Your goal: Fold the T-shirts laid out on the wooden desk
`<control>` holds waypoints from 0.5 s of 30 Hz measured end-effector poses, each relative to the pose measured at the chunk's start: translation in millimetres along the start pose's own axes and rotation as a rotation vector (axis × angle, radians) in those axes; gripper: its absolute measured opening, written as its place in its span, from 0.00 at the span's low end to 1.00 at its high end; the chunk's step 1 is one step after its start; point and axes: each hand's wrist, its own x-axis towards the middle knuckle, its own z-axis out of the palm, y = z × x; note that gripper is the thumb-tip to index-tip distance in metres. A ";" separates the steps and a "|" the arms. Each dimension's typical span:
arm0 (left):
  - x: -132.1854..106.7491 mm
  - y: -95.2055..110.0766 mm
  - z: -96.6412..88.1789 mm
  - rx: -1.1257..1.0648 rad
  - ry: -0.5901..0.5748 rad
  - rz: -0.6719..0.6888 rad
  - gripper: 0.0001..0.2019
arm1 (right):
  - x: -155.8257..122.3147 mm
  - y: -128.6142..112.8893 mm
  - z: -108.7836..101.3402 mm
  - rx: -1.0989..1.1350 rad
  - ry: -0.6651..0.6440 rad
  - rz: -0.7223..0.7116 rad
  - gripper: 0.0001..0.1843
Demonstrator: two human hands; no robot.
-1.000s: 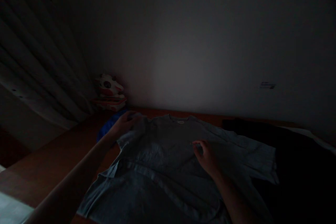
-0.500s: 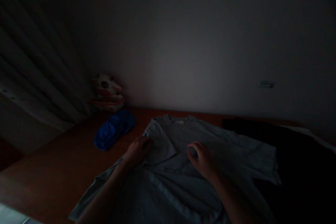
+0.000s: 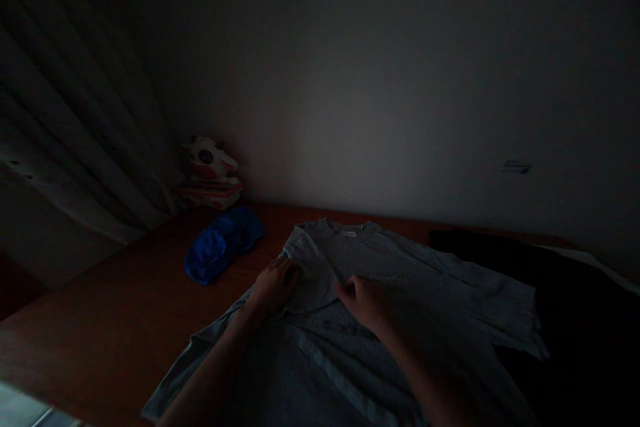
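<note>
A grey T-shirt [image 3: 425, 300] lies spread on a wooden surface, with its neckline at the far side and faint lettering on the chest. Its left sleeve is folded inward over the front. My left hand [image 3: 275, 285] rests at the shirt's left edge, its curled fingers closed on the cloth beside the folded sleeve. At that sleeve's inner corner, my right hand [image 3: 366, 305] pinches the fabric between thumb and fingers. Wrinkles run across the shirt's lower part below both hands. The light is dim, so fingertip detail is hard to see.
A blue shiny cloth item [image 3: 223, 245] lies left of the shirt. Behind it stands a cow-shaped toy [image 3: 210, 173] near a curtain [image 3: 75, 113]. Dark fabric [image 3: 585, 307] covers the right side of the wooden surface [image 3: 100, 320]. A wall [image 3: 370, 93] rises behind.
My right hand has moved left to the folded sleeve's corner and closed from an open curve onto the cloth. The left hand stays at the shirt's edge. The view has shifted slightly.
</note>
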 end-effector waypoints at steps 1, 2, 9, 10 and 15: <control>-0.4 0.1 0.5 -0.012 0.003 0.004 0.10 | 0.3 -2.1 3.8 -0.009 0.003 0.000 0.15; -0.7 0.1 1.2 -0.025 0.008 0.007 0.10 | -0.3 -3.6 7.4 -0.014 0.011 -0.013 0.13; 11.6 -0.2 -0.5 -0.105 0.041 -0.160 0.14 | -10.3 -5.7 19.1 0.077 0.116 -0.081 0.08; 18.8 0.3 -2.1 -0.080 0.039 -0.190 0.14 | -10.7 -6.3 19.3 0.114 0.112 -0.079 0.06; 76.9 7.8 -3.7 0.064 -0.007 -0.254 0.17 | -10.5 -11.2 15.2 0.275 0.100 -0.142 0.13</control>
